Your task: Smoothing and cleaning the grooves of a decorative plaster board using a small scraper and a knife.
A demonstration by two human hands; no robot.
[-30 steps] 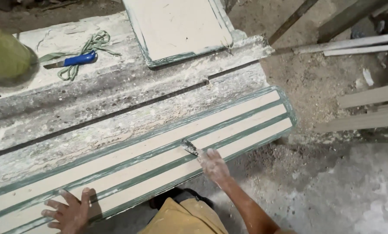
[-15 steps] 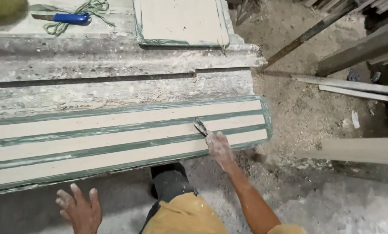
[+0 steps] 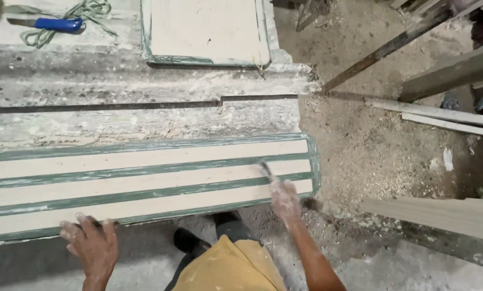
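Two bare hands work at the near edge of a long green-edged board [image 3: 144, 180] that lies flat along the front of the dusty desk [image 3: 144, 116]. The right hand [image 3: 285, 200] reaches forward from a forearm slanting up from the lower middle of the view, wrist nearly straight; its dust-whitened fingers are curled shut around the handle of a small scraper [image 3: 265, 170], whose blade end rests on the board close to its right end, on the middle pale strip. The left hand [image 3: 90, 243] comes in from the bottom edge, palm down, fingers spread a little and hooked over the board's near rim, holding nothing else.

Counted on the board: three pale strips run its length, parted by two green grooves and framed by a green border. One second panel [image 3: 206, 29], pale with a green rim, lies at the far side of the desk. One blue-handled knife [image 3: 47, 23] rests at the far left, touching one tangle of green cord [image 3: 85, 11]. Off the desk, on the sawdust-strewn floor [image 3: 381, 145], two thin pale battens [image 3: 440, 113] lie side by side, and one broad plank [image 3: 440, 213] lies nearer. Yellow trousers [image 3: 230, 269] and one dark shoe [image 3: 187, 242] show below the board
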